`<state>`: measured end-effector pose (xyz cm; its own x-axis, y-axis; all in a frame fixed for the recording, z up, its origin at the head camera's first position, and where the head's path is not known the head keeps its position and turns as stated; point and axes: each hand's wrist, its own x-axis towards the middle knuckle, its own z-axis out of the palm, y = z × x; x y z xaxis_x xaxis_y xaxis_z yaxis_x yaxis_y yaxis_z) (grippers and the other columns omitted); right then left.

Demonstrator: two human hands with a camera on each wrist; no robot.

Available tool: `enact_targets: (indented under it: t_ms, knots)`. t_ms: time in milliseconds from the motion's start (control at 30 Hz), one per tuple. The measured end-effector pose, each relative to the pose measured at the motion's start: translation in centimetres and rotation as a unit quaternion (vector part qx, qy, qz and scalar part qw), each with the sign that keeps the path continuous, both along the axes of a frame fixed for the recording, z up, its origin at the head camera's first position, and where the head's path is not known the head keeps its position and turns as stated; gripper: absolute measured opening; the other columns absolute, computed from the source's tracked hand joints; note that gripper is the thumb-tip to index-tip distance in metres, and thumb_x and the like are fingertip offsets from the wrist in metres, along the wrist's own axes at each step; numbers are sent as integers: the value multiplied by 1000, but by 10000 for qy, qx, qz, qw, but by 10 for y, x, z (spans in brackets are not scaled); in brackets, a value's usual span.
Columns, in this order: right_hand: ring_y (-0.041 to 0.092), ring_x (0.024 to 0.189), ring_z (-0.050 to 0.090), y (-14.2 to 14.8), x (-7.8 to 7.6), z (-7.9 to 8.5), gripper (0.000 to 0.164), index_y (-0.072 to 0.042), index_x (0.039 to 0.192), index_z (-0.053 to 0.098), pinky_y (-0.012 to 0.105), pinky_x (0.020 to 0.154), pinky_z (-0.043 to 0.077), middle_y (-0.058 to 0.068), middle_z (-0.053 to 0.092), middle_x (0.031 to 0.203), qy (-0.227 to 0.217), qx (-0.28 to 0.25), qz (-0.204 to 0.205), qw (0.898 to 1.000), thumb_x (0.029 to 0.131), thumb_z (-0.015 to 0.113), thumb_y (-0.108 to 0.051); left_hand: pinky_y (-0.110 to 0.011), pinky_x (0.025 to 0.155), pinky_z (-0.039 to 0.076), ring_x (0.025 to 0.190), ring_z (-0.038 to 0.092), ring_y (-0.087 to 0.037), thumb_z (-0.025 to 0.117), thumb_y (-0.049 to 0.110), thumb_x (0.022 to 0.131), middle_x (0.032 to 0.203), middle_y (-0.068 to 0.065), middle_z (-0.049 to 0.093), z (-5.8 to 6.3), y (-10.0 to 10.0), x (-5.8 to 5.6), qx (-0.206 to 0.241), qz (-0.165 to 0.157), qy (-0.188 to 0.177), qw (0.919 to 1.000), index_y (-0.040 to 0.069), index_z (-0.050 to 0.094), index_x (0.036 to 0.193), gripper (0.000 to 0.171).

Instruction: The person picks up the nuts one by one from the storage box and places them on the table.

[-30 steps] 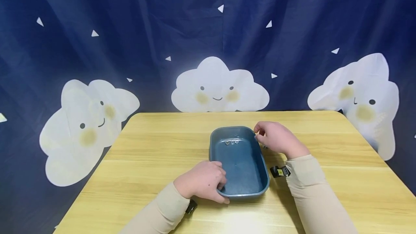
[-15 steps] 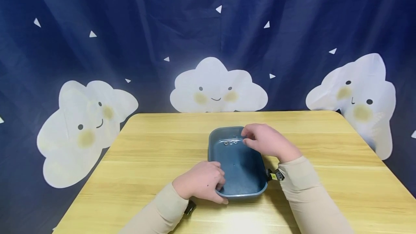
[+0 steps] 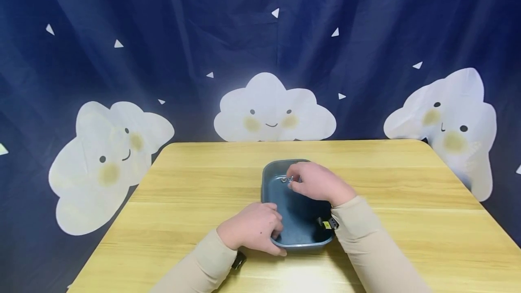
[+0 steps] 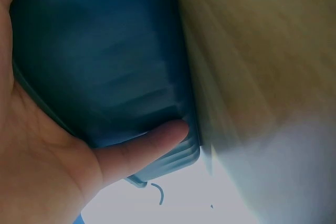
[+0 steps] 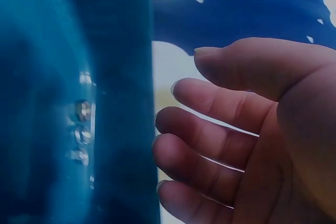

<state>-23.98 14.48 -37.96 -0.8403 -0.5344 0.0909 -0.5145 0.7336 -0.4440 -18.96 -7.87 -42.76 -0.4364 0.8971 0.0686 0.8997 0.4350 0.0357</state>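
A deep blue rectangular tray (image 3: 299, 244) stands on the table. My left hand (image 3: 253, 227) grips its near left corner, fingers over the rim inside. The left wrist view shows the thumb (image 4: 144, 148) along the outer wall. My right hand (image 3: 319, 183) hovers over the tray's far end, fingers bent, beside small shiny metal nuts (image 3: 283, 179). In the right wrist view the fingers (image 5: 205, 135) are loosely curled and apart, with nothing visible between them. There, nuts (image 5: 83, 110) lie in a row along the tray's wall; in the head view the hand hides some of them.
The light wood table (image 3: 195, 184) extends around the tray. Behind it hangs a dark blue curtain (image 3: 244, 26) with white clouds and small triangles. A small black wrist device (image 3: 327, 224) on the right sleeve hangs over the tray.
My right hand has moved left from the tray's right rim to above the nuts at the far end. The left hand and the tray have stayed put.
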Motion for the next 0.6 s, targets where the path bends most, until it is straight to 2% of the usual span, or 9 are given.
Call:
enact_targets:
  t_ms: [333,500,600]
  knots:
    - [20,97,64,-14,-10,-13,28,-9,118,71,43,87,52,3,69,109,-120,567,-186,9981,94,69,-22,-15,56,28,70,37,-2,77,63,75,60,24,38,1,0,1,33,-28,113,9999,30,46,53,50]
    - [21,99,64,-18,-13,-14,29,-10,119,72,43,90,51,4,67,112,-102,873,-297,9957,93,69,-23,-15,55,28,69,37,-2,77,63,75,61,24,38,1,0,1,41,-23,57,10000,30,46,53,50]
    - [23,103,64,-21,-16,-15,28,-9,117,73,44,91,51,5,68,113,-24,1037,-229,9943,93,69,-22,-15,55,28,69,37,-2,77,63,75,61,24,39,0,-1,1,40,-18,50,10000,30,46,54,50]
